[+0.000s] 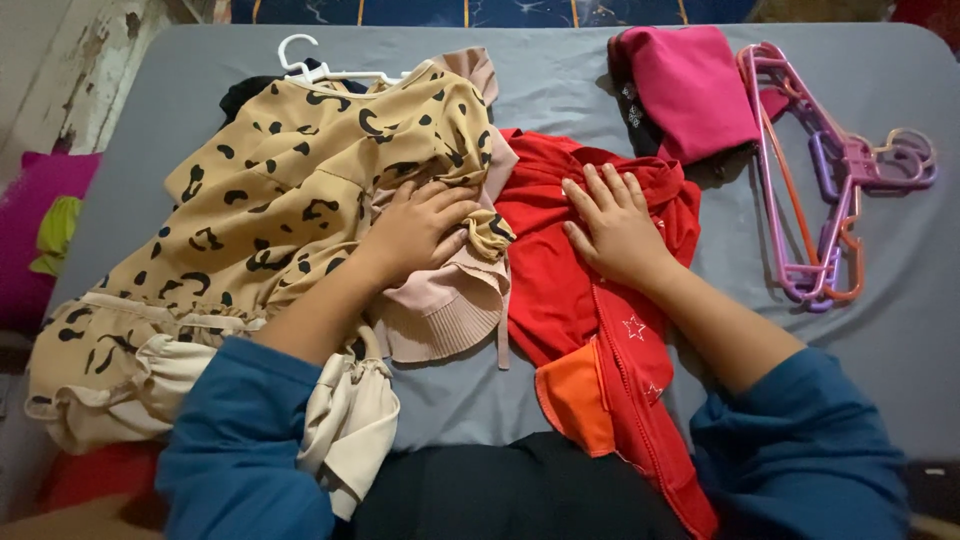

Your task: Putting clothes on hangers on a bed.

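Observation:
My left hand (425,225) rests on the edge of a tan leopard-print garment (270,210), its fingers curled into the cloth where it meets a pale pink ribbed garment (445,305). My right hand (612,222) lies flat, fingers spread, on a red garment (560,290) with small white stars and an orange patch. Both sleeves are blue. The garments lie on a grey sheet (560,90). A white hanger (320,68) pokes out above the leopard-print garment.
A folded pink garment (690,85) over dark cloth sits at the back right. Several pink and purple plastic hangers (830,180) lie to its right. A magenta cushion (40,230) is off the left edge. Cream ruffled fabric (345,420) hangs near my left arm.

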